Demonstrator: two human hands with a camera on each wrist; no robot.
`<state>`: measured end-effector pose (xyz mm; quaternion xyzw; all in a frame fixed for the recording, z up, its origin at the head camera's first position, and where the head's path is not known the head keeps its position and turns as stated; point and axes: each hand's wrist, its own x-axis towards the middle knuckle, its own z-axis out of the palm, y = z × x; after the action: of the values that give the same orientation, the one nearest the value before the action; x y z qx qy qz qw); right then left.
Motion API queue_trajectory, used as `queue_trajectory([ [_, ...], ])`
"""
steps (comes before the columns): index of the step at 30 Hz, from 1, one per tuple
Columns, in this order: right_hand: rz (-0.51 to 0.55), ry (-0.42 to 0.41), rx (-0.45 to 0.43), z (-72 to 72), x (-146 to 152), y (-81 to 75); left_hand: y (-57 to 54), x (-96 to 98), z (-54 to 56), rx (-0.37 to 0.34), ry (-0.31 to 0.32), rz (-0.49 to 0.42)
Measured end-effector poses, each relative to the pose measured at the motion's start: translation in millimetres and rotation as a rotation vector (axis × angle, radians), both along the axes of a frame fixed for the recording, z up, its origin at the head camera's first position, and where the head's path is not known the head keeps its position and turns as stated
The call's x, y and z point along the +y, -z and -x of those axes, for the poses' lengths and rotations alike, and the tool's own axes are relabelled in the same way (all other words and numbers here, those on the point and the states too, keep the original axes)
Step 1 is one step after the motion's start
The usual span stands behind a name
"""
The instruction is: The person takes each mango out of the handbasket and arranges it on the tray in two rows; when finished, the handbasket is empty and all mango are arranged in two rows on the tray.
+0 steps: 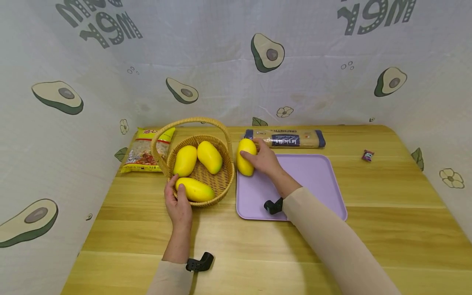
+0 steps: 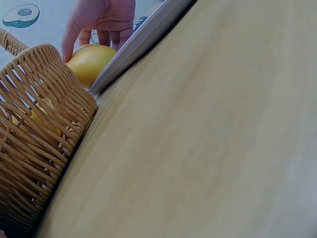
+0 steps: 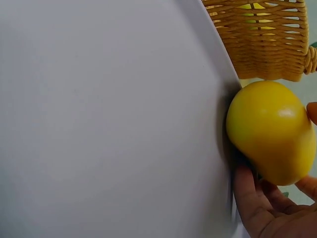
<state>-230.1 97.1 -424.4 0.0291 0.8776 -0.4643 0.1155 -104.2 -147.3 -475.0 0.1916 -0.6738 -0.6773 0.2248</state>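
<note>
My right hand point(image 1: 267, 160) grips a yellow mango point(image 1: 244, 157) at the upper left corner of the lilac tray point(image 1: 306, 186). In the right wrist view the mango point(image 3: 270, 129) is at the tray's edge, with fingers curled around its side. My left hand point(image 1: 178, 208) holds the near left rim of the wicker basket point(image 1: 228, 182), its thumb over the rim by a mango point(image 1: 195, 189). Two more mangoes lie inside the basket, one at the left point(image 1: 185, 160) and another point(image 1: 209, 157) at the back. Most of the left hand falls outside the left wrist view.
Behind the tray lies a spaghetti packet point(image 1: 285, 138). A yellow food bag point(image 1: 145, 150) is left of the basket, whose tall arched handle point(image 1: 191, 120) stands up. A small purple wrapped sweet point(image 1: 367, 155) sits on the wooden table point(image 1: 391, 229) at the right.
</note>
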Motion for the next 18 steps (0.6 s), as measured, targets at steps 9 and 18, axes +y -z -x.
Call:
queue_trajectory([
  [9,-0.076,-0.005,0.034,0.1,7,-6.4,1.3,-0.8,-0.8,-0.009,0.005,0.005],
  [18,-0.187,-0.181,0.144,-22.1,16,-39.0,0.6,-1.3,0.1,0.004,0.011,0.008],
])
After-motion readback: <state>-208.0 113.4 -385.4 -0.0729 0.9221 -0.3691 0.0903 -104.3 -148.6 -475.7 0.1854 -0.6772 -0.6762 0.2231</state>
